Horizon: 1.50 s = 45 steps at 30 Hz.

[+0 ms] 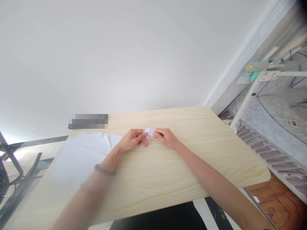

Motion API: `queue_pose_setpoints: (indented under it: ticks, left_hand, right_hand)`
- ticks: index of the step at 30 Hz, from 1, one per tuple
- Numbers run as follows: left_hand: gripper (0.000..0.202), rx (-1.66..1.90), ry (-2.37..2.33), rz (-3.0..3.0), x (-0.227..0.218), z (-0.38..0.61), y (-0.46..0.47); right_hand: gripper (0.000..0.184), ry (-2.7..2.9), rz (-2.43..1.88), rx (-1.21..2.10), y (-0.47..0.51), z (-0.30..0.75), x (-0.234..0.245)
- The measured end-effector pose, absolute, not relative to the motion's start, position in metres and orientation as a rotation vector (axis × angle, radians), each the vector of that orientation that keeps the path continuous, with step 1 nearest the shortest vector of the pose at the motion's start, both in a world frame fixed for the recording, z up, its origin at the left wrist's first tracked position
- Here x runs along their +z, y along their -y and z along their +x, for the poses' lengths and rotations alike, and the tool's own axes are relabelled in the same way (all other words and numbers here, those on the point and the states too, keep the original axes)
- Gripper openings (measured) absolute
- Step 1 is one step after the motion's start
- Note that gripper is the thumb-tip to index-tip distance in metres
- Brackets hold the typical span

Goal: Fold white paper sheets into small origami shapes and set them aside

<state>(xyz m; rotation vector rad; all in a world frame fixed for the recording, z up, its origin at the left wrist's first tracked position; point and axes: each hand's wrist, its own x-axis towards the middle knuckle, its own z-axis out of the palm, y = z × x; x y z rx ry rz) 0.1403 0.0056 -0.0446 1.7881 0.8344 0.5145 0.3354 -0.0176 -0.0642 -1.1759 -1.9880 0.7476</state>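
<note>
A small piece of folded white paper [149, 131] is held between my two hands, just above the middle of the table. My left hand [134, 139] pinches its left end between thumb and fingers, the lower fingers curled beneath. At the other end, my right hand [166, 137] grips the paper's right corner with thumb and forefinger. The paper has a peaked top and a crease down its middle. Several loose white sheets [72, 156] lie overlapping on the table, left of my left hand and partly under that forearm.
The light wooden table [192, 179] stands against a white wall [144, 57]. At its back left corner lies a dark, blurred-out object [88, 122]. To the right are a white metal frame [247, 95] and a grey cushioned seat [280, 108]. Dark metal legs [11, 156] stand at the left.
</note>
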Motion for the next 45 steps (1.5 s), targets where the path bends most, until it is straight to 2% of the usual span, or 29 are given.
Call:
queue_pose_setpoints:
  ticks: [23, 34, 45]
  left_hand:
    - [0.031, 0.62, -0.911, 1.767, -0.0513, 0.1442, -0.0035]
    - [0.029, 0.603, -0.931, 1.956, -0.0456, 0.1457, -0.0006]
    - [0.03, 0.587, -0.938, 1.933, -0.0468, 0.1457, -0.0009]
  right_hand:
    - [0.031, 2.04, -1.168, 0.811, 0.0201, 0.3347, -0.063]
    - [0.018, 2.075, -1.123, 0.744, 0.0213, 0.3312, -0.0637]
    - [0.016, 2.06, -1.12, 0.671, 0.0202, 0.3286, -0.0667]
